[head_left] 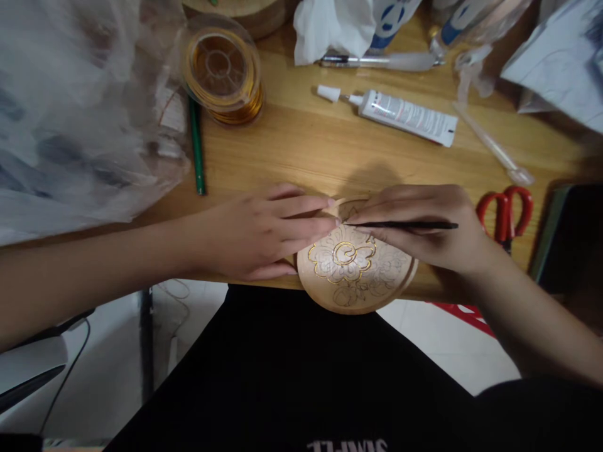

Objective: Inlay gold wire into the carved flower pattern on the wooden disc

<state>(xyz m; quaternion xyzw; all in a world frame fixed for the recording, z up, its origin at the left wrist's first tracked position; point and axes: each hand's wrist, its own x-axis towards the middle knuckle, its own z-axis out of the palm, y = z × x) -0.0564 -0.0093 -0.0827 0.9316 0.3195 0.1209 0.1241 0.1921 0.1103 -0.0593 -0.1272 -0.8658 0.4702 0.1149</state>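
A round wooden disc lies at the table's front edge, partly overhanging it. Drawn lines cover its face, and gold wire outlines a flower with a spiral centre. My left hand lies on its left side, fingers apart, two fingertips near the upper part of the drawing. In my right hand is a thin black tool, pinched between thumb and fingers, its tip pointing left beside the left fingertips. What lies right at the tip is too small to tell.
Behind the disc lies a glue tube with its white cap beside it. A spool of gold wire, a green pencil and plastic bags are at the left. Red-handled scissors and a dark phone lie at the right.
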